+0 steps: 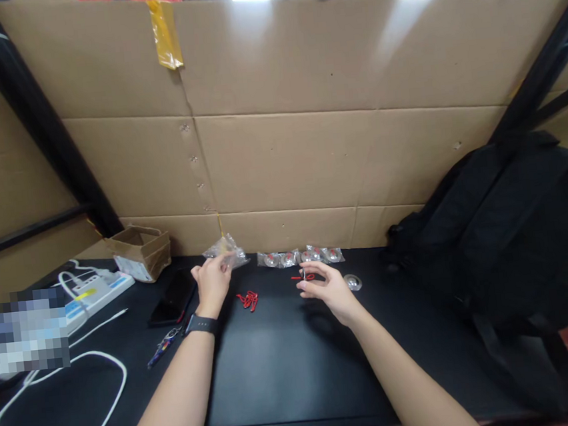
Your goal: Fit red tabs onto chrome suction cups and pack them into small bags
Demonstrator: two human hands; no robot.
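My left hand [213, 281] is raised over the black table [279, 367], fingers pinched on a crumpled clear plastic bag [227, 251]. A dark watch sits on that wrist. My right hand [327, 288] hovers to the right, its fingers pinching a small red piece [304, 277]. A small pile of red pieces [248, 300] lies on the table between my hands. A row of clear bags with red-and-white parts [301, 257] lies along the cardboard wall behind. A small clear dome [353, 282] rests just right of my right hand.
A black backpack [507, 232] fills the table's right side. At the left are a small cardboard box [140, 251], a white power strip [91, 295] with white cables, a black phone [173, 297] and a pen [162, 348]. Cardboard walls [307, 137] close the back.
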